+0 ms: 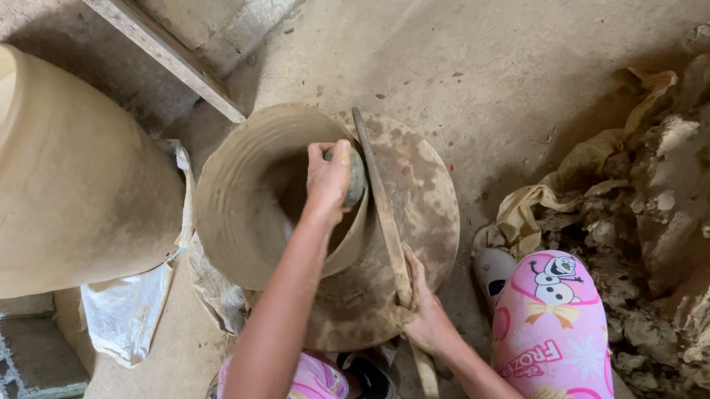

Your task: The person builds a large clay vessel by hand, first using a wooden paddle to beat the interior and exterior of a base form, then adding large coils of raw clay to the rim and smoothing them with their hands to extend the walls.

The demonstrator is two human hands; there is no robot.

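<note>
Inside the wet clay pot [252,198], the left hand [328,178] closes around a round grey stone [355,175]. Meanwhile the right hand [426,312] grips a long wooden paddle [383,210], which lies against the pot's outer wall.

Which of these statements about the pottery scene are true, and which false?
1. The left hand presses a rounded tool against the inside wall of the clay pot. True.
2. The right hand is empty. False: it grips a wooden paddle laid against the pot's outside.
3. A larger clay pot stands to the left. True.
4. The pot sits on a glass table. False: it sits on a clay-smeared round slab.
</note>
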